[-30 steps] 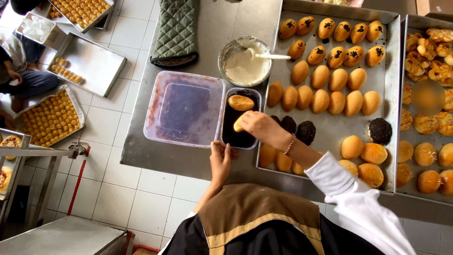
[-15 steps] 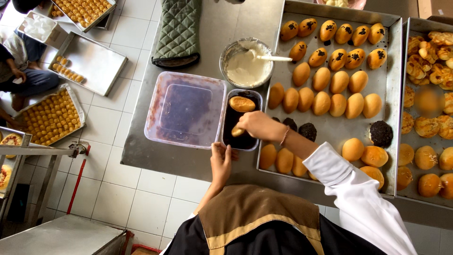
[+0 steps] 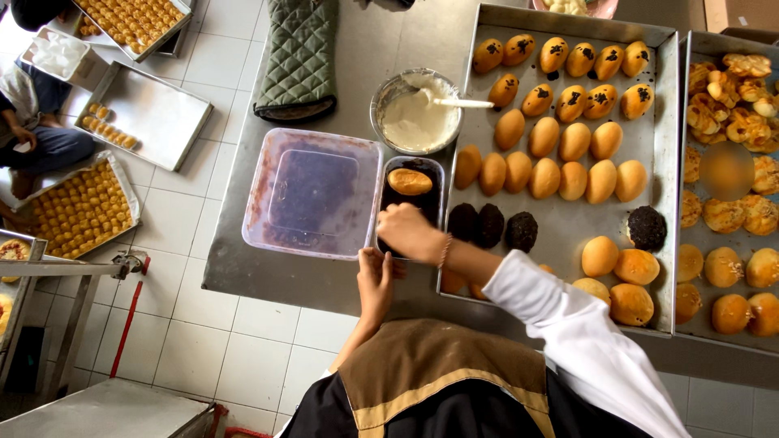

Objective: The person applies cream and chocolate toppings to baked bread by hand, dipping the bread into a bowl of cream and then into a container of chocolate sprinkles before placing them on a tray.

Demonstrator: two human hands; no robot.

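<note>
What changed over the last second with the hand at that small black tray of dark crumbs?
The right hand moved left and down into the near end of the small black tray; the bun piece seen at its fingertips earlier is now hidden under the hand. The left hand stayed at the table edge below the tray. The bun at the tray's far end, the baking tray of buns and the cream bowl did not move.
</note>
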